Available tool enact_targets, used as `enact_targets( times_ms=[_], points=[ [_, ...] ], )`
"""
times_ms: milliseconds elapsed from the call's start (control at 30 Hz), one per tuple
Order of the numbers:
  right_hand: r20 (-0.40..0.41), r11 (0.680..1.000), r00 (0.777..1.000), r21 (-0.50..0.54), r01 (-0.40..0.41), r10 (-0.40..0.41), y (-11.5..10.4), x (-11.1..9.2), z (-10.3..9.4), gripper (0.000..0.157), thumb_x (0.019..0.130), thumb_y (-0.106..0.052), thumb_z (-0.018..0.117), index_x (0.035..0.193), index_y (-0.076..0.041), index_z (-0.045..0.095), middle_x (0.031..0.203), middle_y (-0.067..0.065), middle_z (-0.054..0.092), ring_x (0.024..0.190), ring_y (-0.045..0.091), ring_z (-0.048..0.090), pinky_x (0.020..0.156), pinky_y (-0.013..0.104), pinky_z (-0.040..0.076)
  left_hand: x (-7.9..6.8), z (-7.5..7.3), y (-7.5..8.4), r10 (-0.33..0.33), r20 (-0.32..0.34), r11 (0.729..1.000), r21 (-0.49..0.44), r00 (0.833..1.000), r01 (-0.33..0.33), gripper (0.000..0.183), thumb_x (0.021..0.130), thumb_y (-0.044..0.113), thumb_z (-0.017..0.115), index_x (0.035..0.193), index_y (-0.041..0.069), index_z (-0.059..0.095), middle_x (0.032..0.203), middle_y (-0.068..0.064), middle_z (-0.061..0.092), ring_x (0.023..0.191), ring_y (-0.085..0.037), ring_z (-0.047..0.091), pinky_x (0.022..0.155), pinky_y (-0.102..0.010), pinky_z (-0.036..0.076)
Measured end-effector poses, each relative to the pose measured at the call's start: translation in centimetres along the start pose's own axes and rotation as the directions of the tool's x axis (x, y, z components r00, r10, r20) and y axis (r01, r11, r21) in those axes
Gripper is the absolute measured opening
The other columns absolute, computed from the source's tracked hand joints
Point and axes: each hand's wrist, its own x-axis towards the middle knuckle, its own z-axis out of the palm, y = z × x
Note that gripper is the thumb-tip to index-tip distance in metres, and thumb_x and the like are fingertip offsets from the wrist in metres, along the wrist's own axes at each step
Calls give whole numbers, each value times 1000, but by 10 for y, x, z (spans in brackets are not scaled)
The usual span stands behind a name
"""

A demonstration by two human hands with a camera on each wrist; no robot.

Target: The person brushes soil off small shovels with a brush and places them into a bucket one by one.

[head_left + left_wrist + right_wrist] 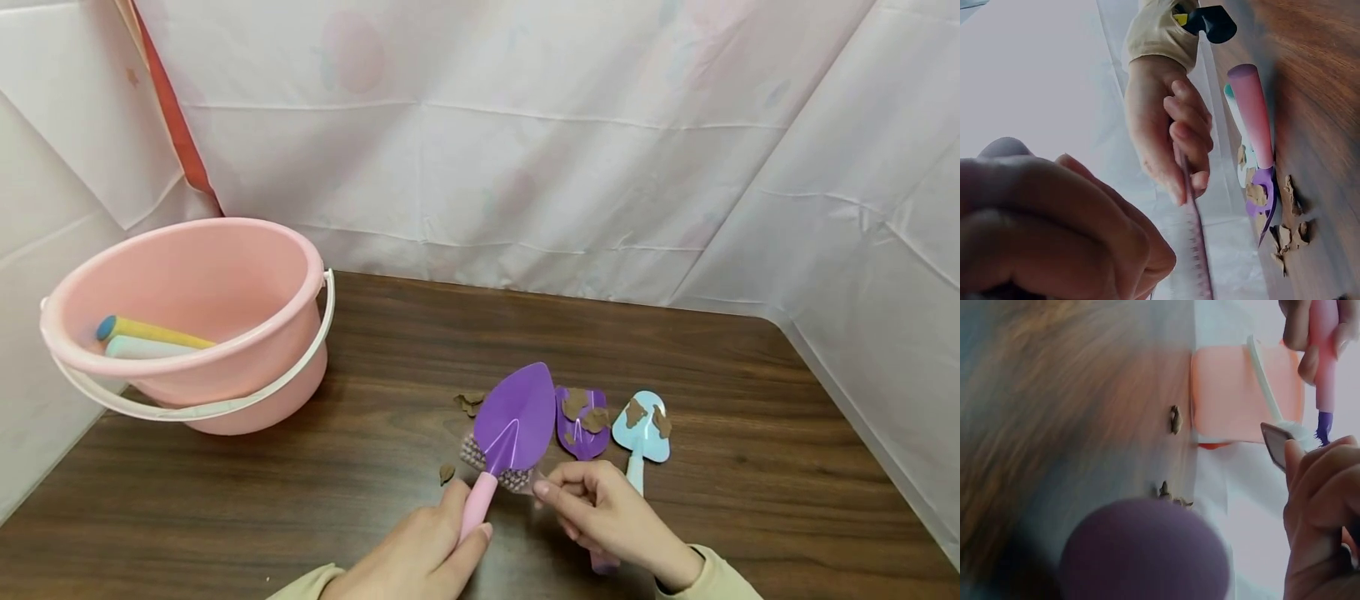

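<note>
My left hand (416, 550) grips the pink handle (477, 504) of a trowel with a pointed purple blade (517, 412), held up above the table. The fingers and thumb of my right hand (611, 512) pinch one end of a thin strip with short bristles (516, 480), which passes behind the blade's neck. Its bristles show on both sides of the neck. In the left wrist view the strip (1197, 244) is seen edge-on, bristles along one side. Right beside my right hand, a smaller purple shovel (581, 446) lies on the table, its pink handle partly hidden under that hand.
A pink bucket (247, 404) with a white handle stands at the left, holding a yellow-handled tool (157, 331) and a pale one. A light blue trowel (645, 454) lies at the right. Brown leaf pieces (469, 404) lie on both lying blades and the table. White curtains (480, 183) surround the table.
</note>
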Motion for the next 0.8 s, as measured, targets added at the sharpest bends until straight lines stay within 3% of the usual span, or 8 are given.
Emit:
enact_targets(
  times_ms=[300, 567, 800],
  points=[
    [-41, 996, 997, 60, 71, -69, -4, 1, -8, 24, 98, -10, 51, 85, 8, 59, 50, 22, 41, 38, -5, 32, 29, 16, 25, 0, 3, -5, 36, 7, 999, 14, 999, -36, 18, 96, 25, 51, 94, 10, 41, 62, 14, 34, 54, 2, 39, 51, -19, 36],
    [-194, 1000, 981, 3, -13, 13, -12, 3, -29, 28, 99, -19, 52, 92, 5, 63, 54, -3, 49, 35, -2, 33, 28, 20, 27, -2, 6, -7, 52, 39, 999, 12, 998, -53, 18, 96, 24, 50, 94, 10, 39, 61, 14, 33, 51, 3, 37, 47, -17, 34],
    [-311, 999, 950, -32, -38, 26, -16, 7, -43, 28, 99, -24, 52, 91, 1, 63, 56, -1, 49, 36, 1, 32, 30, 23, 27, -6, 7, -9, 39, 49, 999, 4, 998, -39, 19, 97, 25, 48, 94, 10, 38, 59, 14, 31, 49, 3, 36, 45, -18, 34]
  ],
)
